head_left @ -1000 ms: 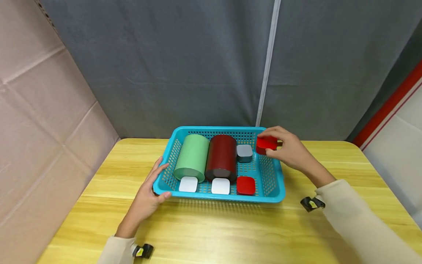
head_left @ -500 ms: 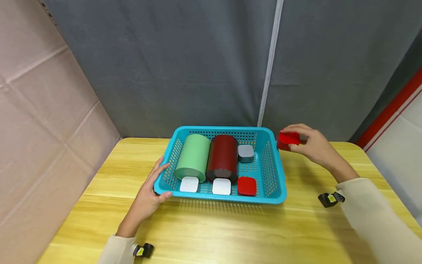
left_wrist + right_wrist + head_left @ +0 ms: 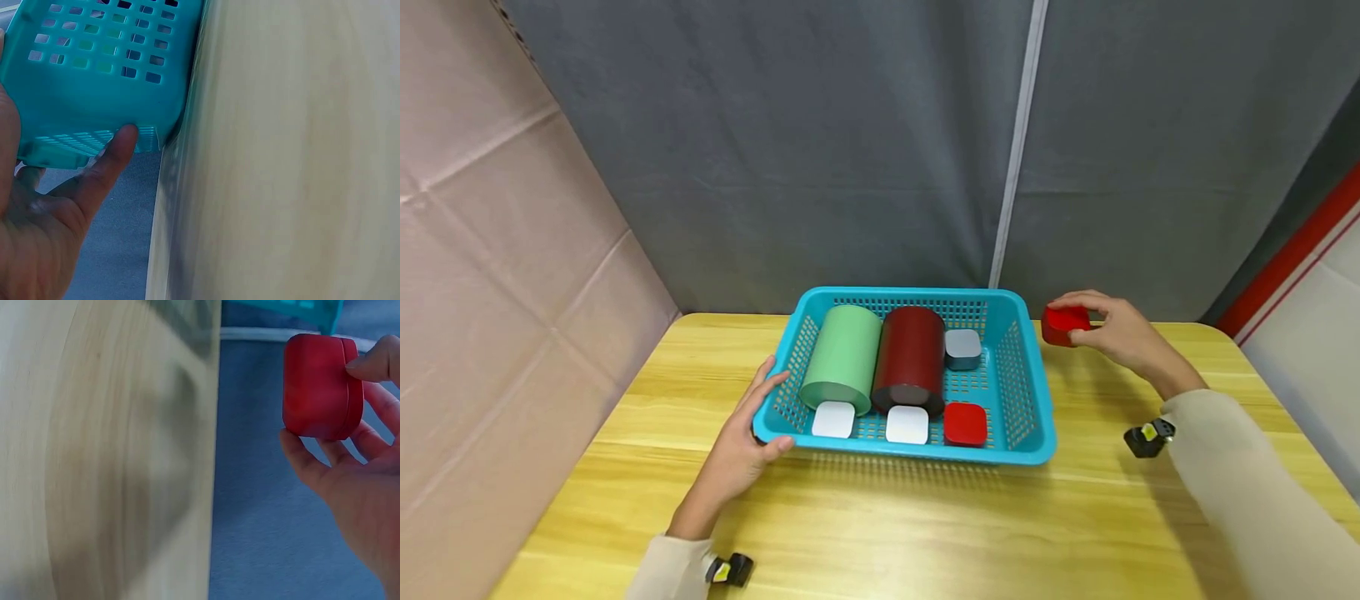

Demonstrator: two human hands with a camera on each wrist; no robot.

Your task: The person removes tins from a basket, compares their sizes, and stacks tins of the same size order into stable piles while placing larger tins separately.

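Note:
In the head view my left hand (image 3: 733, 458) grips the left front corner of the blue plastic basket (image 3: 880, 450), thumb near the front rim and fingers along the left side. My right hand (image 3: 1122, 337) pinches a small red lidded box (image 3: 1063, 328) just beyond the basket's right rim. The right wrist view shows this red box (image 3: 317, 387) between thumb and fingers, a seam near one end. Inside the basket lie a green cylinder (image 3: 842, 350), a dark red cylinder (image 3: 910, 354), a grey box (image 3: 962, 346), two white boxes (image 3: 832, 419) and another red box (image 3: 965, 423).
The basket stands on a wooden table (image 3: 925, 525). A grey curtain (image 3: 820, 167) hangs behind the table's back edge. A pale sheet (image 3: 497, 250) is on the left and a white and red panel (image 3: 1315, 325) on the right.
My right hand has carried the red box out of the basket, over its right rim and to the right, then slightly lower. The left hand keeps its place on the basket.

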